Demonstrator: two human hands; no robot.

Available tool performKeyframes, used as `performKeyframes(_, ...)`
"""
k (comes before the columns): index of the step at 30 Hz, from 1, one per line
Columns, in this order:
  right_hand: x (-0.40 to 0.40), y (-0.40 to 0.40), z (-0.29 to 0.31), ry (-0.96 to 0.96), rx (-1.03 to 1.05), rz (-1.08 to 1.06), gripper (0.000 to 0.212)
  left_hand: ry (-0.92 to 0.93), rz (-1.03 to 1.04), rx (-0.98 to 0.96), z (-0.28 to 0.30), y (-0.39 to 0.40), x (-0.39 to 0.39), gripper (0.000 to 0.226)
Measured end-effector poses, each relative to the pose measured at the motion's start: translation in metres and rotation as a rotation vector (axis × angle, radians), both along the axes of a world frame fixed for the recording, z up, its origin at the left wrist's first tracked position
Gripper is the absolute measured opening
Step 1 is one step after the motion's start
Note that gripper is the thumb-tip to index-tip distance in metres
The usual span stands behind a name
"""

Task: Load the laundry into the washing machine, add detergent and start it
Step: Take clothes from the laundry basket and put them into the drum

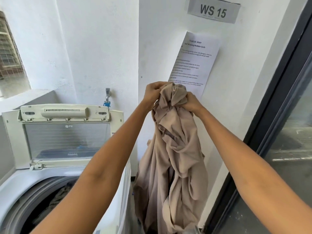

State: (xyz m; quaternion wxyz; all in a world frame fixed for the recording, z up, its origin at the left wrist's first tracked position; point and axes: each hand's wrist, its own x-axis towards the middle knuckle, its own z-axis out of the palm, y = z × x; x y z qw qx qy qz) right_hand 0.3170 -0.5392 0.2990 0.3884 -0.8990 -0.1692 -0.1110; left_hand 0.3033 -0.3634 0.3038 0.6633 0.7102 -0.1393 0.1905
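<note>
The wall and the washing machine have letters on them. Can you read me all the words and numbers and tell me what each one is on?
"WS 15": grey sign high on the wall; a smaller line under it is too blurred to read.
"TASK ID: 3569": top of the paper sheet taped to the wall.
"Start Washing Machine Cycle": the sheet's heading, slightly blurred; the lines below are too small to read.
"LG": logo on the raised lid of the washing machine, seen reversed.

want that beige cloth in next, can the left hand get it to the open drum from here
Probably yes. The lid is up and the drum opening sits uncovered below the left hand. Both it and the right hand grip the beige cloth, which hangs beside the machine, so it must swing left.
</note>
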Motion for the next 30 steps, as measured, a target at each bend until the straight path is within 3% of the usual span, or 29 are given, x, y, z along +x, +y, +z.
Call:
performKeyframes(6, -0.006, -0.007, 0.035, -0.112, 0.066, -0.084, 0.060, 0.209, 0.178, -0.087, -0.105, 0.029, -0.005, 0.039)
performKeyframes(11, -0.006, -0.034, 0.082, -0.253, 0.235, -0.058, 0.072, 0.584, -0.068, 0.220, -0.210, 0.010, -0.023, 0.063)
performKeyframes(14, -0.009, -0.047, 0.098, -0.290, 0.291, -0.035, 0.066, 0.595, 0.047, 0.184, -0.221, -0.021, -0.019, 0.037)
performKeyframes(16, -0.015, -0.056, 0.099, -0.274, 0.297, -0.022, 0.053, 0.582, 0.258, 0.196, -0.209, -0.031, -0.009, 0.024)
performKeyframes(18, -0.014, -0.073, 0.091, -0.211, 0.324, -0.002, 0.040, 0.545, 0.344, 0.205, -0.182, -0.026, 0.000, 0.026)
performKeyframes(21, -0.020, -0.104, 0.076, -0.076, 0.288, 0.040, 0.051, 0.383, 0.408, 0.213, -0.112, -0.008, 0.016, 0.024)
performKeyframes(23, -0.025, -0.115, 0.065, 0.004, 0.204, 0.058, 0.063, 0.268, 0.414, 0.208, -0.055, 0.000, 0.025, 0.025)
performKeyframes(26, -0.031, -0.109, 0.042, 0.092, 0.079, 0.067, 0.055, 0.119, 0.370, 0.162, 0.022, -0.008, 0.024, 0.023)
performKeyframes(30, -0.034, -0.084, 0.016, 0.123, 0.170, 0.131, 0.051, 0.103, 0.292, 0.211, 0.068, -0.032, 0.016, 0.027)
